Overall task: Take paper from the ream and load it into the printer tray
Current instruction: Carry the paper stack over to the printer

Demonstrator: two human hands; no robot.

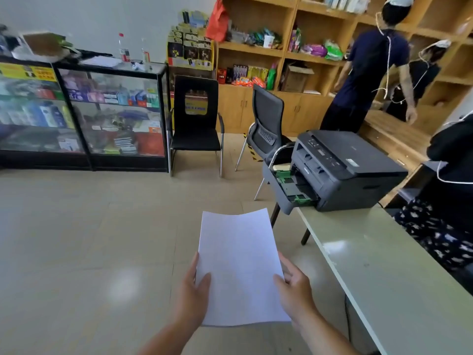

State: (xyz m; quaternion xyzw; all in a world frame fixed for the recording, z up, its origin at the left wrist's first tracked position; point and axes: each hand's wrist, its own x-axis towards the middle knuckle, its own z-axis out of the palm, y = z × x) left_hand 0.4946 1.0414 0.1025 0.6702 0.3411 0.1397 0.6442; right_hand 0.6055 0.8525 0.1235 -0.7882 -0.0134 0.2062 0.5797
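**Both hands holding white paper in front of the open printer tray**

The person is holding a thin stack of white paper [240,267] out in front of the body, above the tiled floor [89,239]. The left hand [193,295] is pinching the paper's lower left edge, thumb lying on top and fingers hidden beneath. The right hand [294,290] is pinching the lower right edge in the same way, thumb on the sheet and fingers curling under it. Each grip is pressed onto the paper, and the stack is curving slightly at its far edge.

The paper is hanging in the air just left of the pale green surface [384,265], touching neither it nor the printer. The dark grey printer [353,170] is sitting at the far end of that surface. Its tray [289,185] is standing pulled out toward the left, overhanging the surface's edge, with green guides showing inside. The paper is well short of the tray.

Behind the printer a grey office chair [268,124] is standing, and a black chair [195,124] is sitting beside a glass display case [110,111]. Another person [371,73] is standing with their back turned at the wooden shelves [256,49].
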